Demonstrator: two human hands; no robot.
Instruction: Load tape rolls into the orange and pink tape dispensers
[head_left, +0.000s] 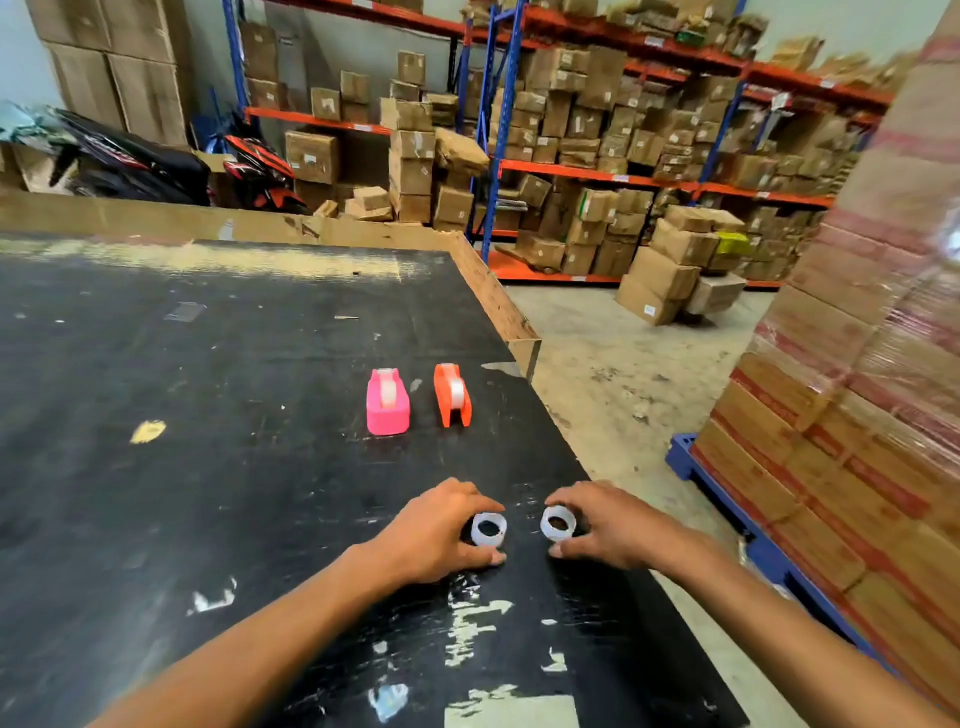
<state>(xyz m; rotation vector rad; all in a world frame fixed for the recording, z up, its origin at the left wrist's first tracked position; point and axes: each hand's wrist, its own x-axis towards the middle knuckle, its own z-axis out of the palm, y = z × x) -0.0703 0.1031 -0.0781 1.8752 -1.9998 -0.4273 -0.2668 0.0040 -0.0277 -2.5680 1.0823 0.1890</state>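
I see shelving (597, 171) across the back, packed with cardboard boxes (680, 249), and a wrapped pallet stack (857, 415) rising at my right. In front of me lies the black worktop (208, 415), scuffed, with torn tape scraps and pale patches on its surface and a wooden edge along the far and right sides.

Further out on the worktop stand the two dispensers, upright and side by side, a small gap between them. The pink dispenser (387, 402) is on the left and already has a clear roll sitting in its cradle. The orange dispenser (453, 396) to its right is narrower and also carries a clear roll in its slot.

Near me, my left hand (436, 535) is pinched around a whitish tape roll (489, 529), thumb below and fingers above, the roll lying on the worktop with its hole facing up. My right hand (613, 530) grips a second tape roll (558, 523) the same way. The two rolls sit close but apart, well short of the dispensers, with bare worktop between.
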